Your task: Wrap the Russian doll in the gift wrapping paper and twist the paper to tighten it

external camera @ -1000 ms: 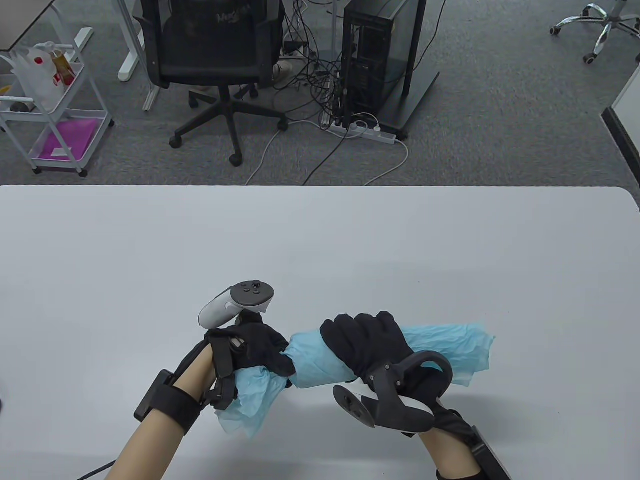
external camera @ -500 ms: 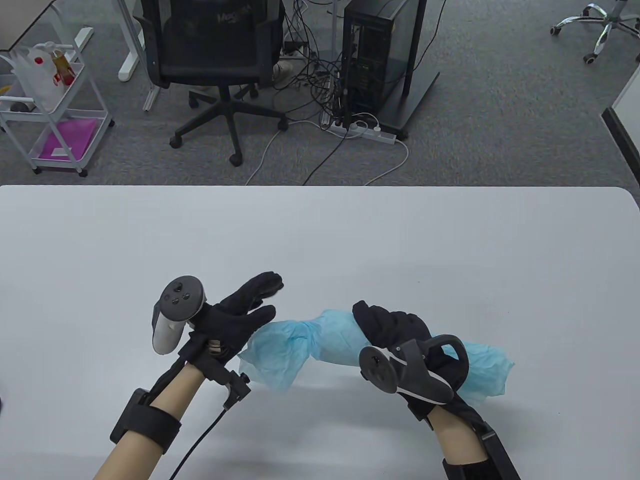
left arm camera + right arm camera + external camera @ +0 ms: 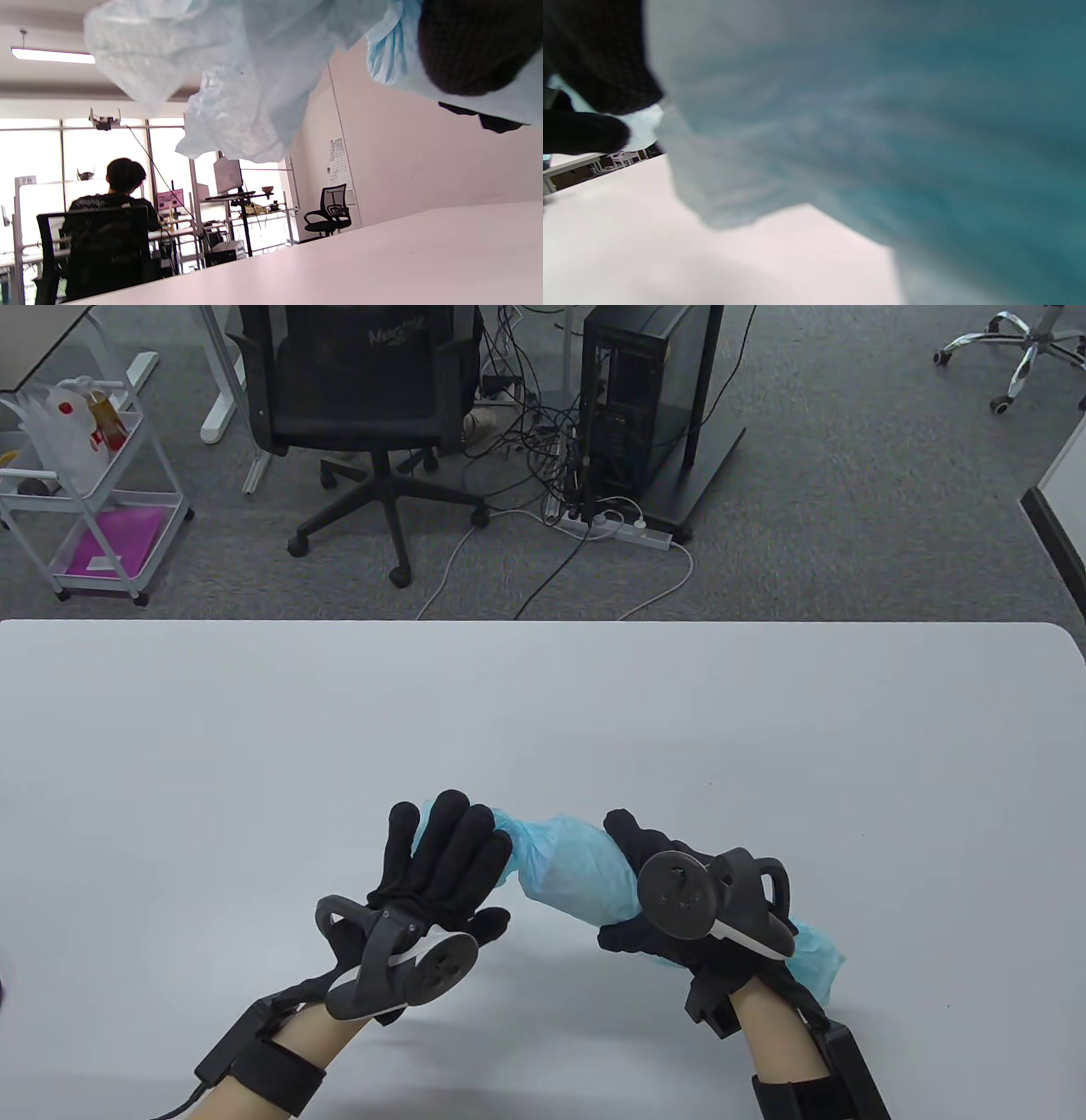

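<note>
The blue gift wrapping paper [image 3: 570, 865] forms a long bundle held above the near middle of the white counter [image 3: 543, 704], the Russian doll hidden inside it. The right hand [image 3: 670, 899] is clenched round the middle of the bundle, with a loose paper tail sticking out past its wrist. The left hand [image 3: 441, 869] lies against the bundle's left end with fingers straight and spread, covering the paper tail there without clasping it.

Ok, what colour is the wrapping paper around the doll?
Light blue, plain and crinkled. The wrapping paper shows best in the table view.
</note>
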Demonstrator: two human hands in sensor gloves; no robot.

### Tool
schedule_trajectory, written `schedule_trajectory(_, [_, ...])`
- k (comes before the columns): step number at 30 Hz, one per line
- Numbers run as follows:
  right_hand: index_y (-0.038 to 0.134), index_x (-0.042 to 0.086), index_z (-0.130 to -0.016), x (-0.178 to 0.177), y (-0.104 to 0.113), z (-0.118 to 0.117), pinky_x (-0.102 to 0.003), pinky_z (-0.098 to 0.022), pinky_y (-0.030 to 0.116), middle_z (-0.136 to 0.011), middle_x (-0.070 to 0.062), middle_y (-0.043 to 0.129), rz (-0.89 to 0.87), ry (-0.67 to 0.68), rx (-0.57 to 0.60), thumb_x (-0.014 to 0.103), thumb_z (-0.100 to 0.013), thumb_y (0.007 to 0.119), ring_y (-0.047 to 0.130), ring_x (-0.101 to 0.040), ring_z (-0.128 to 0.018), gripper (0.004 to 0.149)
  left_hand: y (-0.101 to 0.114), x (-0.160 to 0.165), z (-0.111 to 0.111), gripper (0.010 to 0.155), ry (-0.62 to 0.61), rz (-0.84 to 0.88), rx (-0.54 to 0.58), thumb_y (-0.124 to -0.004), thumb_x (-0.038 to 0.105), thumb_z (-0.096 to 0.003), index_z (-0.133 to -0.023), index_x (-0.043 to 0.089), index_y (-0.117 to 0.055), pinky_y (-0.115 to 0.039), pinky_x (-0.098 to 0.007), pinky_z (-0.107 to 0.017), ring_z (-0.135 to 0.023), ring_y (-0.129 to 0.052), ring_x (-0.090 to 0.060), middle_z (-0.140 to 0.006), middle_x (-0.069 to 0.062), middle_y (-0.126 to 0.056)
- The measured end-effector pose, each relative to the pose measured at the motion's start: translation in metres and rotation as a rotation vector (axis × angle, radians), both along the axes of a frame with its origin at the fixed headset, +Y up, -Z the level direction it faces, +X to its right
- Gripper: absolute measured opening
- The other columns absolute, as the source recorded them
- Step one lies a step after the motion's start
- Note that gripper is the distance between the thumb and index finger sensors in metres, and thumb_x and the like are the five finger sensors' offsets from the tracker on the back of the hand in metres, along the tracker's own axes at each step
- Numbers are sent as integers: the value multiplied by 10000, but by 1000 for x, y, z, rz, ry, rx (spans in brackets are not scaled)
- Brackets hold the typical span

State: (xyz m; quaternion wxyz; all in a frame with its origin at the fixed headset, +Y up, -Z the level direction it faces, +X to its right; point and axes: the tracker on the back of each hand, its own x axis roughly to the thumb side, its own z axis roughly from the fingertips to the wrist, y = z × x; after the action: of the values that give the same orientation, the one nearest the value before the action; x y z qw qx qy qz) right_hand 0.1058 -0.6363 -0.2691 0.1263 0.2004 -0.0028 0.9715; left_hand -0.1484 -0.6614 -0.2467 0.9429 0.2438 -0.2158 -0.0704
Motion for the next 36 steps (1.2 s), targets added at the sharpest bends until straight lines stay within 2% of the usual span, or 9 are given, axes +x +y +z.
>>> schedule_trajectory(5, [355,213,-1075,-6,-5,4,-544,-615,799,-1045,-21,724,-32,63,-28,631,-225,921,945,-215,-833,1104,11,0,-6,833,-10,6,151,-789,486,-417,-1005,438,-202,-375,-489,-887,-1196,-368,-123,-1159,172,-157])
schedule_trajectory(7, [353,214,-1075,-9,-7,5,-545,-618,797,-1046,-19,722,-7,71,-22,631,-227,920,943,-215,-835,1102,18,-1,-7,611,-63,93,144,-777,416,-421,-964,440,-499,-596,-450,-828,-1029,-784,-113,-1115,173,-530])
schedule_trajectory(11, [345,219,-1076,-9,-8,7,-550,-628,785,-1051,-18,714,4,73,7,623,-227,926,933,-219,-844,1105,27,-6,-11,510,-109,134,21,-783,426,-384,-885,408,-690,-797,-374,-680,-724,-1012,-94,-959,129,-805])
schedule_trajectory(14, [338,236,-1074,-11,-10,10,-549,-642,776,-1059,-6,704,67,72,52,617,-225,929,924,-214,-857,1103,33,-7,-17,499,-135,144,-198,-794,434,-364,-859,376,-757,-862,-351,-590,-580,-1063,-91,-877,98,-897])
schedule_trajectory(18, [322,260,-1071,-13,-14,19,-554,-666,757,-1070,13,687,125,98,115,605,-224,934,905,-210,-881,1101,34,-14,-38,498,-197,260,-767,-810,421,-372,-859,318,-777,-866,-361,-543,-507,-1060,-115,-833,38,-921])
schedule_trajectory(22, [307,280,-1068,-18,-14,29,-559,-687,737,-1079,25,670,161,120,201,591,-224,941,887,-206,-901,1100,21,-21,-55,509,-261,388,-1186,-820,414,-377,-864,272,-781,-861,-375,-521,-475,-1053,-133,-809,0,-926])
schedule_trajectory(25, [297,293,-1064,-22,-12,35,-558,-707,722,-1090,37,647,200,124,270,584,-230,942,869,-199,-922,1094,4,-26,-65,526,-329,466,-1404,-826,426,-365,-863,264,-782,-861,-373,-517,-467,-1050,-130,-796,-3,-928])
schedule_trajectory(30, [258,299,-1067,-25,-13,39,-560,-725,703,-1103,38,622,213,115,303,577,-242,942,848,-201,-942,1108,-27,-29,-75,551,-430,681,-1651,-818,493,-345,-829,229,-813,-865,-362,-464,-374,-1030,-119,-704,-23,-955])
schedule_trajectory(36, [250,290,-1070,-28,-20,43,-566,-729,695,-1107,30,613,310,95,368,572,-255,946,840,-210,-946,1108,-67,-23,-75,556,-478,862,-1739,-739,597,-371,-796,249,-825,-872,-313,-434,-300,-999,-62,-620,17,-965])
